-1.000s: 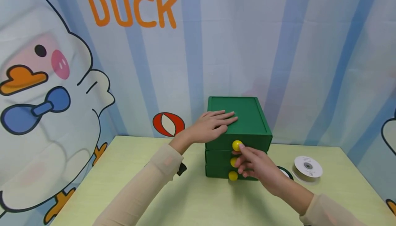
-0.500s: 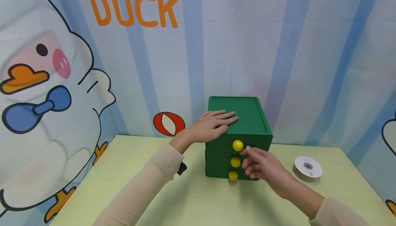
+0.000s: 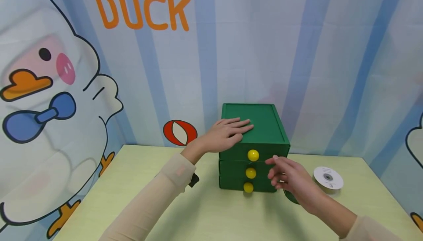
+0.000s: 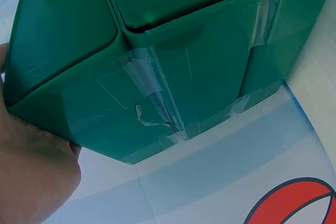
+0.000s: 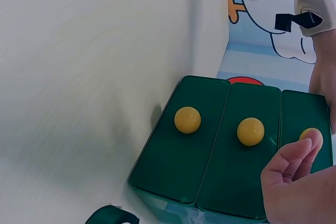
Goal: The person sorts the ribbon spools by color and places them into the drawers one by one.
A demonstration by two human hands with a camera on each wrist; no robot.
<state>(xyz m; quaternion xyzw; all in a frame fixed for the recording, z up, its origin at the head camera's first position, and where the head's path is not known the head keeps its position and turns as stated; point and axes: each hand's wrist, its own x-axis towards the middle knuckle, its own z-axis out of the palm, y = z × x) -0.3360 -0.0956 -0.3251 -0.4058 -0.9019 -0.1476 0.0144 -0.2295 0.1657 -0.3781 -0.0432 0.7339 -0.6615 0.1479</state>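
A green three-drawer cabinet stands on the table, its drawer fronts level with one another in the right wrist view. Each front bears a yellow knob: top, middle and bottom. My left hand rests on the cabinet's top with fingers stretched out. To the right of the knobs hovers my right hand, fingers loosely bent, holding nothing and apart from the top knob in the head view. Clear tape runs across the seams on the cabinet's side.
A white-faced spool lies on the pale table right of the cabinet. Partly behind my right hand is a dark green rounded object. A striped duck-print cloth hangs behind the table.
My right hand has come off the top knob, where its thumb and finger were, and moved right. The left hand has stayed on the cabinet's top.
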